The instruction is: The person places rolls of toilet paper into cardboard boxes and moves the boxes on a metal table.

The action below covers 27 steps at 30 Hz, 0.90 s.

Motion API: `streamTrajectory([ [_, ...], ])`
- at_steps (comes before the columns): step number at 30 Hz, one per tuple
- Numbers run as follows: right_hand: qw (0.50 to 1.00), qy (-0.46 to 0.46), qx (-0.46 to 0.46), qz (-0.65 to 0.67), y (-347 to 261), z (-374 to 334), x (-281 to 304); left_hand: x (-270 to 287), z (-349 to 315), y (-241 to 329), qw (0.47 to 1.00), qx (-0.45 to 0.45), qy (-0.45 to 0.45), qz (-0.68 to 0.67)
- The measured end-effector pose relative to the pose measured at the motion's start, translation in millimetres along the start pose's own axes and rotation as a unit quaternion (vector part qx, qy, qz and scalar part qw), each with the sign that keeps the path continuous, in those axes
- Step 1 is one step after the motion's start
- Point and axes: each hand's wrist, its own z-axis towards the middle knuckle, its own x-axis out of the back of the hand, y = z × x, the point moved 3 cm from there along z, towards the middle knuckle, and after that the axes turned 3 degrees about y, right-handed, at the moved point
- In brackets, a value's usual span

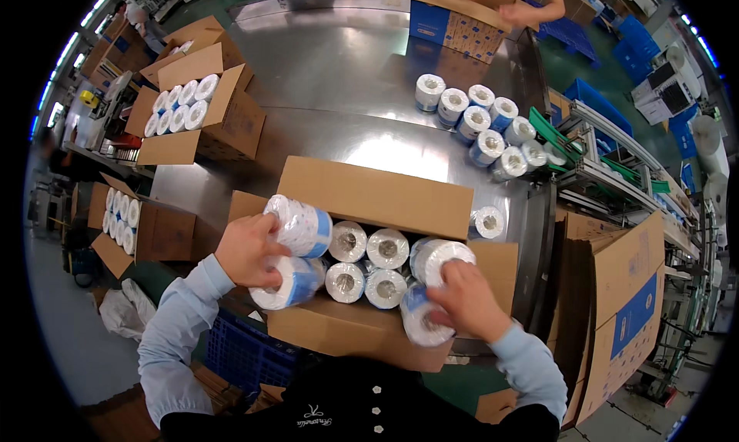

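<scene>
**Both sides loaded, four in the middle**

Your left grip (250,251) spreads across two film-wrapped paper rolls, fingers on the upper left roll (302,228) and thumb against the lower left roll (286,284). Your right grip (471,300) holds a matching pair, with fingers over the upper right roll (443,260) and thumb on the lower right roll (423,323). Both pairs are at opposite ends of the open carton (377,188) in front of you (whether they rest on anything beneath, I cannot tell). Between them, four upright rolls (387,248) sit inside it in two rows of two, their cores facing up.

Just beyond the carton's right side, a single roll (488,222) stands on your metal desk (331,76). Farther off to the right you have a cluster of rolls (473,123) near the green-railed conveyor (548,134). To your left, two more cartons lie open with rolls showing in rows: a nearer filled carton (165,230) and a farther filled carton (231,126). At the desk's far side, a co-worker's hand (520,13) is at a blue-and-brown carton (454,26). A large carton (627,319) with a blue panel stands at your right.
</scene>
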Motion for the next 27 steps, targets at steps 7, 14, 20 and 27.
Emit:
streamTrajectory([
  [7,0.979,0.057,-0.021,0.195,45.7,15.2,-4.0,-46.6,-18.3,-9.8,0.990,-0.033,-0.111,0.077],
  [14,0.890,0.160,-0.427,-0.004,238.7,-76.0,-30.9,3.1,70.9,6.0,0.998,-0.031,0.025,-0.058],
  [20,0.861,0.124,-0.494,0.000,265.7,-56.3,-154.3,-43.3,250.4,21.2,0.975,-0.062,0.047,-0.210],
  [27,0.933,0.113,-0.341,0.028,304.8,-19.0,-103.3,-206.8,469.5,11.5,0.976,0.035,0.083,-0.196],
])
